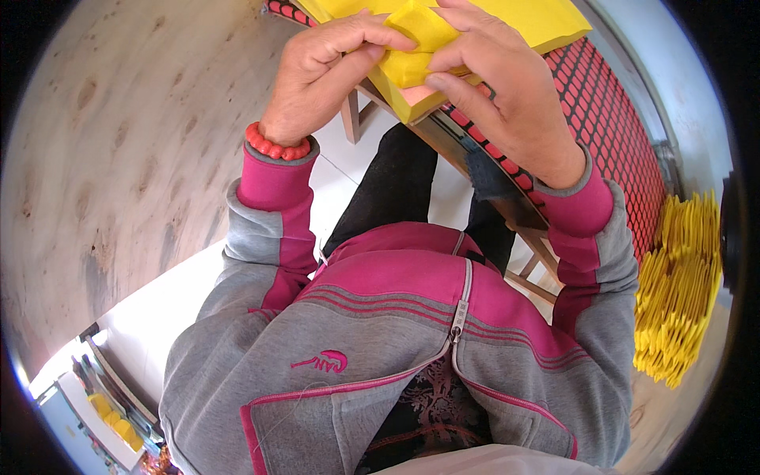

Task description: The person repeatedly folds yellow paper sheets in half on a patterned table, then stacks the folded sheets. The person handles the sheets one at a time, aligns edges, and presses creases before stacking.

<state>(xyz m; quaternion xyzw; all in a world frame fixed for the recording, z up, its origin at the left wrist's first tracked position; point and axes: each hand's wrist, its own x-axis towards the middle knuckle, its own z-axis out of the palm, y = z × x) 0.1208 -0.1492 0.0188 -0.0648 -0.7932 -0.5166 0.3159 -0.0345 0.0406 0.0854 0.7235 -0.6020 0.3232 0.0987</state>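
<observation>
A piece of folded yellow paper (418, 32) is held between my two hands at the top of the view. My left hand (323, 70), with a red beaded bracelet at its wrist, pinches the left side of the paper between thumb and forefinger. On the other side, my right hand (511, 91) grips the paper with bent fingers and thumb. Beneath lies a thick stack of yellow paper sheets (546, 22), with a pale pinkish patch showing at its near corner. Both hands hide parts of the fold.
The stack rests on a table with a red and black patterned cover (606, 111). Many folded yellow paper pieces (677, 293) stand bundled at the right. A large wooden board (127, 150) fills the left side. At lower left, a shelf (103, 419) holds yellow items.
</observation>
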